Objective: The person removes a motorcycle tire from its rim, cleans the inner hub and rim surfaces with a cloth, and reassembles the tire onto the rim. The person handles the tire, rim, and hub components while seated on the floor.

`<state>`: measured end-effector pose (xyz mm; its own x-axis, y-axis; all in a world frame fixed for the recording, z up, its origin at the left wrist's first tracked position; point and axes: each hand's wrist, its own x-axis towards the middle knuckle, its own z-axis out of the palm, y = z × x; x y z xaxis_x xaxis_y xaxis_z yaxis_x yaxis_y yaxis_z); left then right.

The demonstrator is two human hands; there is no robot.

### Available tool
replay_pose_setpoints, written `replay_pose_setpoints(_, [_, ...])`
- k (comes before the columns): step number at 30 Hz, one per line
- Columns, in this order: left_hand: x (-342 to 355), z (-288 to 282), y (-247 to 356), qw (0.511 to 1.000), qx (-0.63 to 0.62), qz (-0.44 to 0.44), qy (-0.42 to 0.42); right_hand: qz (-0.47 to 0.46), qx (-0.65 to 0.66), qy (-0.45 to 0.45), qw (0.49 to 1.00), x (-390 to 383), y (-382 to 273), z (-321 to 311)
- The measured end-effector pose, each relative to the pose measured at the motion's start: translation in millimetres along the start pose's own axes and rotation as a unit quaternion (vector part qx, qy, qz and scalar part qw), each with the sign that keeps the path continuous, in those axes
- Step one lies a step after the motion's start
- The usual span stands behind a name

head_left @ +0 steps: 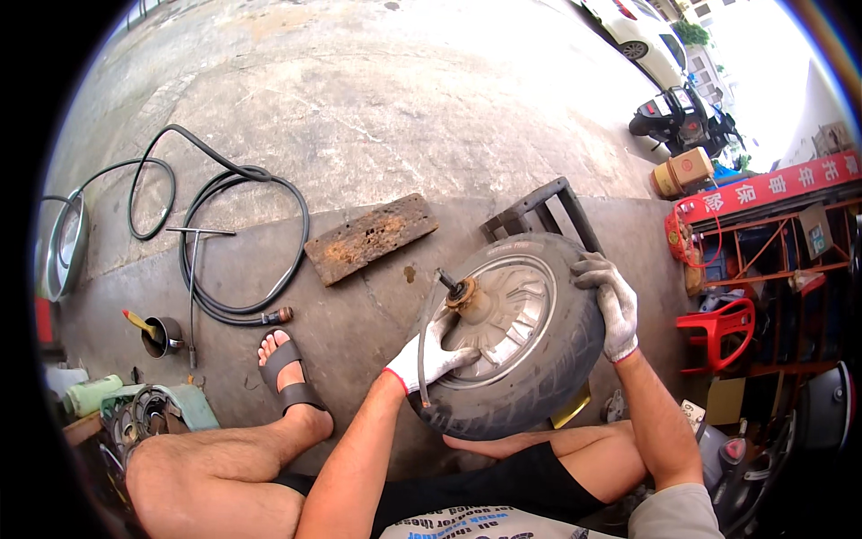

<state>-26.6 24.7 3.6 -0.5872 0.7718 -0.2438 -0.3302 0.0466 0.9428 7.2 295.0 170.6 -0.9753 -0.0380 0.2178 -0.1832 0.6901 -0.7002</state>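
A scooter wheel with a black tyre [575, 359] and a silver hub [516, 314] is tilted up in front of me, between my legs. A rusty collar and an axle [460, 292] stick out of the hub's middle. A dark cable [426, 355] hangs from the axle end. My left hand [429, 361], in a white glove, holds the wheel's left side, its thumb lying on the hub. My right hand [614, 304], gloved too, is closed over the tyre's right edge, with fingers bent on the rubber. What the wheel rests on is partly hidden.
A dark metal frame [539, 211] and a worn wooden block [370, 238] lie beyond the wheel. Left are a coiled black hose [301, 242], a T-handle tool [192, 287] and a can with a brush [162, 337]. A red plastic chair [725, 331] and shelves stand right.
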Motion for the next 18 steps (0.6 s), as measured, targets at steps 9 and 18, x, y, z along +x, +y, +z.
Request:
replay_pose_setpoints(9, [-0.3, 1.3, -0.1, 1.0, 0.008, -0.003, 0.019, -0.01, -0.002, -0.005, 1.0, 2.5, -2.4, -1.9])
replay_pose_setpoints(18, [-0.7, -0.5, 5.7, 1.0, -0.01, -0.021, -0.004, -0.016, 0.001, -0.003, 1.0, 2.8, 0.8, -2.7])
